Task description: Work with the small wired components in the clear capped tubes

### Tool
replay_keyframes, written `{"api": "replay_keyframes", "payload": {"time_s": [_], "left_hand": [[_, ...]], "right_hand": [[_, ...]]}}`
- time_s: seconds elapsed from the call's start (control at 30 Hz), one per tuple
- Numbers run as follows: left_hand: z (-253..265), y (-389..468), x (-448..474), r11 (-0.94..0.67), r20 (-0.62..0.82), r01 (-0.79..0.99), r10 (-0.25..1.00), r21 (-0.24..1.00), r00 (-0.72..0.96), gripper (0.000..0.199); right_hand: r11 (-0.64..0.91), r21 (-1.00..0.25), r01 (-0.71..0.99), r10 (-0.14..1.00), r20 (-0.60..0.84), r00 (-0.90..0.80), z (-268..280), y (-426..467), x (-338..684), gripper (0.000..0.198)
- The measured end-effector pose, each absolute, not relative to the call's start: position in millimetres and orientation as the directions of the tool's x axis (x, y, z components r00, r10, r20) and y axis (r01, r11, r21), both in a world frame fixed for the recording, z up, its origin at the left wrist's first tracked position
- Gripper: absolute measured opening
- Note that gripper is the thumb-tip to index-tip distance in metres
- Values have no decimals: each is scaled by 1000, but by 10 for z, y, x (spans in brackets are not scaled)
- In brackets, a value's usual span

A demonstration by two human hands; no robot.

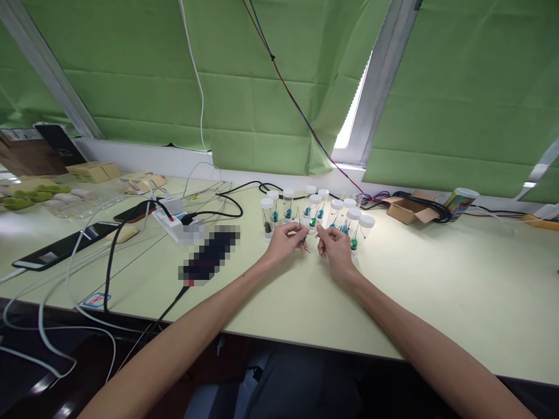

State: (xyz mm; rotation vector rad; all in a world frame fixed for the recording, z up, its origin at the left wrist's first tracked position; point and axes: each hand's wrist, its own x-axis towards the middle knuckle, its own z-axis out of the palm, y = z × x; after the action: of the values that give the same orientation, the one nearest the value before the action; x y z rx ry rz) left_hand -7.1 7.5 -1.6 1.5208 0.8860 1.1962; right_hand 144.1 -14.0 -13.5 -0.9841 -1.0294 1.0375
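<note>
My left hand (pixel 287 241) is closed in a pinch on a thin dark wire (pixel 299 215); a small blue bit shows at its fingertips. A hand's breadth away, my right hand (pixel 335 245) has its thumb and fingers pressed together, and what lies in them is too small to make out. Just behind both hands stand several clear tubes with white caps, among them a tube (pixel 267 220) at the left and a tube (pixel 354 247) beside my right hand. Blue, green or dark small pieces with thin wires sit inside the tubes.
At the left lie a power strip (pixel 170 224), a phone (pixel 65 244), a blurred-out dark object (pixel 209 256) and many loose cables. An open cardboard box (pixel 410 208) with black cable and a canister (pixel 460 201) stand at the back right. Green blinds hang behind the table (pixel 458 279).
</note>
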Motion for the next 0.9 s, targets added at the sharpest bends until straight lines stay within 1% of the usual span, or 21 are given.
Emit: {"api": "replay_keyframes", "payload": {"time_s": [0.17, 0.37, 0.57, 0.77, 0.9], "left_hand": [[-2, 63, -61, -250, 253, -41, 937, 967, 240, 35], [6, 68, -60, -193, 211, -101, 953, 976, 218, 35], [55, 24, -41, -147, 187, -182, 957, 972, 224, 39], [48, 30, -41, -113, 164, -215, 958, 970, 236, 40], [26, 44, -44, -98, 148, -205, 958, 974, 244, 38]], "right_hand": [[228, -952, -203, 967, 196, 163, -155, -137, 1442, 44], [265, -925, -273, 964, 244, 109, -105, -151, 1418, 34], [267, -913, -308, 962, 269, 37, -103, -151, 1416, 35], [230, -894, -384, 969, 247, 3, -108, -128, 1415, 37], [198, -895, -400, 977, 214, 6, -99, -133, 1416, 39]]}}
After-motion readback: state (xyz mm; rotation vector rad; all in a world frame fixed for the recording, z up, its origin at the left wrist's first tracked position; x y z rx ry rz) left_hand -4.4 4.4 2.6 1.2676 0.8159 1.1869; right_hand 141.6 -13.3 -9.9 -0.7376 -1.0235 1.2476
